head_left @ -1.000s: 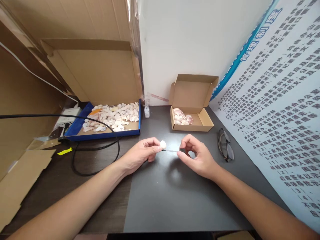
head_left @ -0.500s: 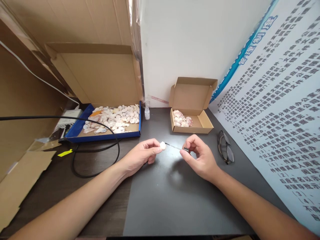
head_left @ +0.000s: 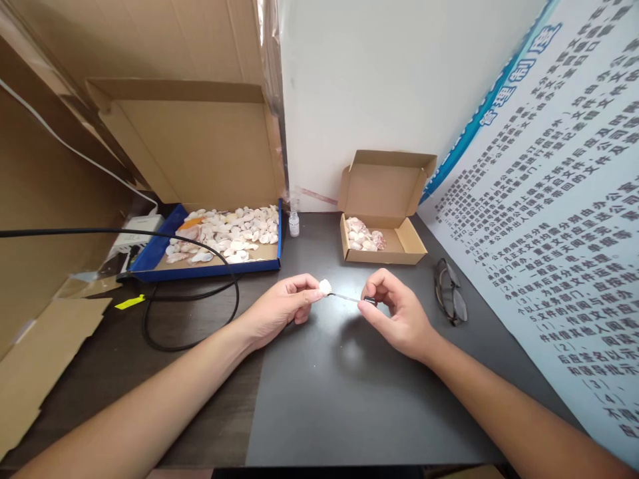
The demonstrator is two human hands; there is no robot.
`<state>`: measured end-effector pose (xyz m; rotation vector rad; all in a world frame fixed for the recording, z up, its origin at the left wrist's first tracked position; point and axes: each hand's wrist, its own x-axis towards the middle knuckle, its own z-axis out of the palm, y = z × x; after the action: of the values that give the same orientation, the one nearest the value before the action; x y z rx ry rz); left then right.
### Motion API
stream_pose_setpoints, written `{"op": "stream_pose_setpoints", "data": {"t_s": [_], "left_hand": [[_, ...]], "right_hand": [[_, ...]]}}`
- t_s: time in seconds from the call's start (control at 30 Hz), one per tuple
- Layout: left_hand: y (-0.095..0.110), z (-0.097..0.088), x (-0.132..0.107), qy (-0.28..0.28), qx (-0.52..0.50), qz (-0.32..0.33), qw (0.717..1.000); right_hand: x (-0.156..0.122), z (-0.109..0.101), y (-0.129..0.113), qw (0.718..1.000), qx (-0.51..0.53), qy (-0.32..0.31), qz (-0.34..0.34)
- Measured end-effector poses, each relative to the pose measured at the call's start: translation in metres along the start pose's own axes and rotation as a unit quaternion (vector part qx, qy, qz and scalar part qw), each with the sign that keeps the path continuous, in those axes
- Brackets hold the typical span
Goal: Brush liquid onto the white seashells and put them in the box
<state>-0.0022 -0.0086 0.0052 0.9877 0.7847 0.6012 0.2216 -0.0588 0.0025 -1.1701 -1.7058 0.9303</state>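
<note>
Between the thumb and fingers of my left hand (head_left: 294, 303) is a small white seashell (head_left: 325, 287), held up above the desk. My right hand (head_left: 394, 313) pinches the black cap of a thin applicator brush (head_left: 344, 297). Its dark tip points left and meets the lower edge of the seashell, or sits right beside it; I cannot tell which. Beyond my hands stands a small clear bottle (head_left: 294, 225) with a white label, upright and with no cap visible on it.
A blue-sided box (head_left: 210, 271) full of seashells lies open at the left, its lid raised. Further right, an open cardboard box (head_left: 407, 254) holds several shells. Glasses (head_left: 452, 293) rest near my right hand. A black cable (head_left: 144, 326) loops across the left side.
The brush tip has dropped from the seashell's upper right side to its lower edge. Both hands stay nearly in place, and the view has shifted slightly.
</note>
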Motion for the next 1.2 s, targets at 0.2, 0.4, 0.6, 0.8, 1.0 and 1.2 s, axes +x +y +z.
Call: {"op": "stream_pose_setpoints", "data": {"t_s": [0.2, 0.4, 0.6, 0.8, 1.0, 1.2], "left_hand": [[-0.0013, -0.0006, -0.0003, -0.004, 0.014, 0.000, 1.000], [-0.0008, 0.0010, -0.0011, 0.001, 0.018, -0.006, 1.000], [-0.0001, 0.0017, -0.0012, 0.001, 0.020, -0.006, 1.000], [-0.0021, 0.0003, -0.0005, -0.004, 0.033, -0.004, 0.999], [-0.0057, -0.0034, 0.0006, -0.010, 0.039, -0.004, 0.999], [-0.0044, -0.0015, -0.0006, -0.005, 0.052, -0.003, 0.999]], "right_hand": [[0.0028, 0.0009, 0.0017, 0.999, -0.031, 0.020, 0.029], [0.0013, -0.0006, -0.0019, 1.000, 0.007, 0.024, -0.013], [0.0054, -0.0003, -0.0005, 0.998, -0.032, 0.037, 0.044], [0.0056, -0.0026, -0.0001, 1.000, -0.015, -0.001, 0.027], [0.0090, -0.0044, -0.0006, 0.999, -0.017, -0.012, 0.036], [0.0094, -0.0054, -0.0009, 0.998, -0.046, 0.002, 0.050]]}}
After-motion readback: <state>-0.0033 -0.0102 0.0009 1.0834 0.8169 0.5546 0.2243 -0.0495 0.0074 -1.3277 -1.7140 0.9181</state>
